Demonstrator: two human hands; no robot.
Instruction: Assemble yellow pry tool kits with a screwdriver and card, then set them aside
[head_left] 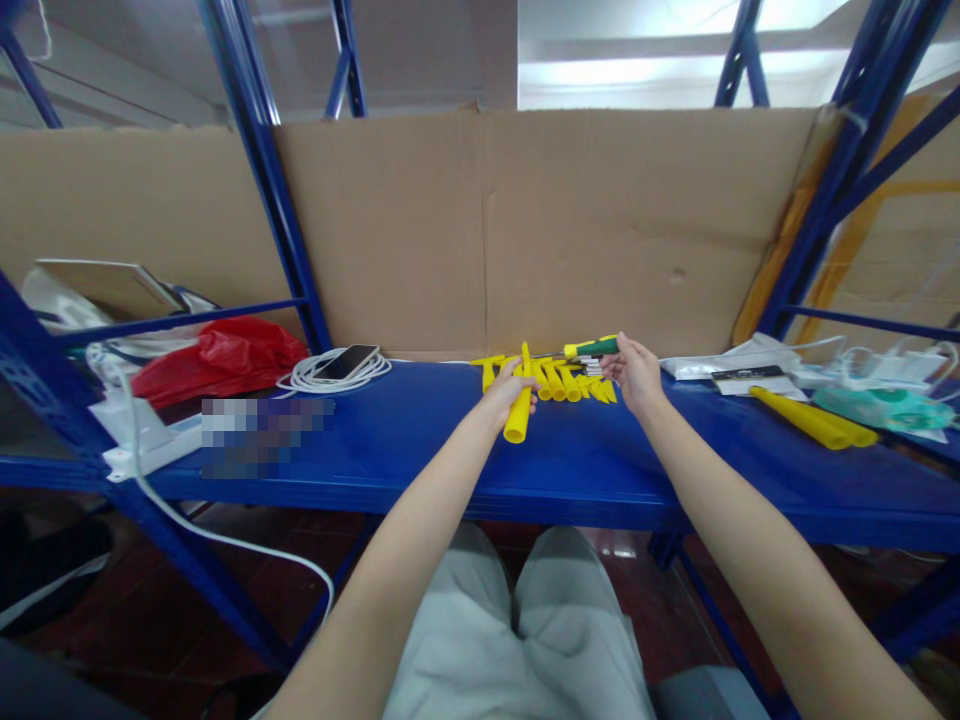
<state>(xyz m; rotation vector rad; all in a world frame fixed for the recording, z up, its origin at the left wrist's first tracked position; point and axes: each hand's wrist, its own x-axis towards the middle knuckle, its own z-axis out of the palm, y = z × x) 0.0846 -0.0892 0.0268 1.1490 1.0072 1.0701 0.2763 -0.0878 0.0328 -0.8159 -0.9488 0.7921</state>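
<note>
My left hand (512,390) is closed around a yellow tapered plastic tube (517,420), whose wide hollow end points toward me. In my right hand (635,372) is a screwdriver with a green and yellow handle (596,347); its shaft points left, toward the tube, and I cannot tell whether the tip touches it. Behind and between my hands lies a row of similar yellow tapered pieces (556,382) on the blue shelf. Some small silvery parts (592,366) lie beside them, near my right hand.
The blue shelf (420,440) is backed by a cardboard sheet (600,220). To the left are a phone (349,362) on a coiled white cable (300,378), a red plastic bag (225,355) and a white power strip (161,455). At right lie yellow cones (810,418) and a green bag (874,407).
</note>
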